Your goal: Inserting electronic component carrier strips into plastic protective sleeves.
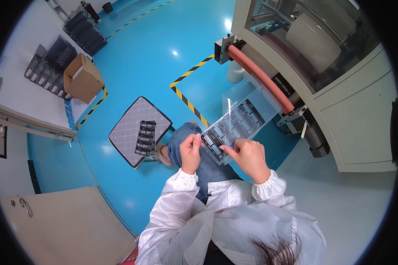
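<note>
A strip of clear film (229, 113) carrying several black-framed printed panels (238, 122) slopes down from a red roller (263, 79) to my lap. At the strip's near left corner, my left hand (191, 153) pinches its edge between thumb and fingers. My right hand (250, 158) is closed at the near right side, its thumb pressed against the nearest panel (213, 145); its other fingers are curled and partly hidden. Left of my knee, a stack of similar black panels (146, 138) lies on a grey-topped stool (126, 126).
A large beige machine (353, 110) with a windowed front stands at right, a dark motor (316, 139) jutting low from it. Yellow-black floor tape (186, 100) runs beside it. A cardboard box (85, 79) and dark stacked sheets (85, 30) stand along the left wall, near a door (70, 216).
</note>
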The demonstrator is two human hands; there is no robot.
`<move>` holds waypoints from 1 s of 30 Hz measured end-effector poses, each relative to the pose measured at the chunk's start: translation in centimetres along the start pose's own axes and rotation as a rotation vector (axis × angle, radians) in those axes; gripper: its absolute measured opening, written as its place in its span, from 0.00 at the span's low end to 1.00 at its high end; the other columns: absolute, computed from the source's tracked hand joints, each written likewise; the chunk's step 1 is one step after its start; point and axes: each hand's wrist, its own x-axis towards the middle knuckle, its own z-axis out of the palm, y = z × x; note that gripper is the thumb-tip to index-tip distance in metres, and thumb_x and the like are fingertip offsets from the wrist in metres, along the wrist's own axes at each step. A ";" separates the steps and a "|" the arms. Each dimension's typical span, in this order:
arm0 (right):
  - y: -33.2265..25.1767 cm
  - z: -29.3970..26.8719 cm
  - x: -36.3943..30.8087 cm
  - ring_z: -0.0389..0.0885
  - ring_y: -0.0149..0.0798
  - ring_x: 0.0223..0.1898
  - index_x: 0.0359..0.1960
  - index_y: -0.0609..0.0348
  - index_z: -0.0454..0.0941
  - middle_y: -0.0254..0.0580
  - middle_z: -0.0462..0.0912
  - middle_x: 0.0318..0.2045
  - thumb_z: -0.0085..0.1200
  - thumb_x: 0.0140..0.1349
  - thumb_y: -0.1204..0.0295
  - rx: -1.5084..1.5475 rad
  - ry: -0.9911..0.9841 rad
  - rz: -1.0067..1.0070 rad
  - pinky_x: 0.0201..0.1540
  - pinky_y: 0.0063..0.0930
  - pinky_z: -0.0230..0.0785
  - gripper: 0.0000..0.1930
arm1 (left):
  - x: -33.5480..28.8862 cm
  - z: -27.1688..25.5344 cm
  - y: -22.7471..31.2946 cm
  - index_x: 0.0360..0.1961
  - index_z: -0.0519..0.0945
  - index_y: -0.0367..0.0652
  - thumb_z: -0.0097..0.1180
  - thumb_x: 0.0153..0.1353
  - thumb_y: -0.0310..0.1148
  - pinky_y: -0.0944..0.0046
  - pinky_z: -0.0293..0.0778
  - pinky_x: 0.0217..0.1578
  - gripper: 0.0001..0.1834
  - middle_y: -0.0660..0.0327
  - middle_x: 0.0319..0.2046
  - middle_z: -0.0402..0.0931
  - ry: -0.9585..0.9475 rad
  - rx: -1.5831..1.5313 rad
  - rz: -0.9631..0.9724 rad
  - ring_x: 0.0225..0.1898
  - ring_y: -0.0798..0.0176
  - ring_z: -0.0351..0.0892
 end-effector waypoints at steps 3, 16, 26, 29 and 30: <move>0.6 1.8 -0.2 0.74 0.49 0.16 0.15 0.62 0.74 0.48 0.75 0.15 0.59 0.56 0.60 0.021 0.136 -0.161 0.19 0.37 0.64 0.19 | -0.5 -0.5 -0.6 0.23 0.73 0.38 0.45 0.69 0.36 0.75 0.64 0.32 0.18 0.66 0.23 0.72 -0.008 -0.052 -0.017 0.26 0.75 0.68; 1.9 2.3 -1.0 0.70 0.52 0.16 0.16 0.64 0.74 0.48 0.73 0.13 0.56 0.58 0.65 0.258 0.098 -0.165 0.20 0.37 0.62 0.17 | -2.1 -0.7 -5.1 0.28 0.77 0.37 0.45 0.69 0.42 0.74 0.64 0.31 0.19 0.66 0.24 0.73 -0.029 -0.256 -0.202 0.26 0.74 0.69; 5.7 -10.0 -4.2 0.60 0.20 0.13 0.10 0.61 0.69 0.26 0.66 0.10 0.56 0.60 0.65 0.693 0.147 0.180 0.17 0.19 0.47 0.21 | -1.1 -1.4 -6.6 0.27 0.77 0.39 0.46 0.68 0.43 0.75 0.64 0.25 0.20 0.66 0.21 0.73 0.001 -0.277 -0.261 0.21 0.75 0.68; 6.0 -12.3 -3.9 0.59 0.20 0.12 0.10 0.61 0.68 0.27 0.65 0.09 0.56 0.59 0.66 0.683 0.145 0.173 0.16 0.19 0.45 0.22 | -1.4 -1.9 -7.2 0.27 0.77 0.39 0.46 0.69 0.43 0.75 0.65 0.23 0.20 0.67 0.20 0.72 0.028 -0.282 -0.304 0.20 0.75 0.69; 6.3 -12.8 -3.9 0.59 0.20 0.12 0.10 0.61 0.67 0.27 0.65 0.08 0.56 0.59 0.66 0.677 0.156 0.156 0.16 0.20 0.45 0.22 | -1.5 -1.9 -7.2 0.27 0.77 0.39 0.46 0.69 0.43 0.75 0.66 0.22 0.19 0.67 0.19 0.72 0.029 -0.278 -0.290 0.19 0.75 0.69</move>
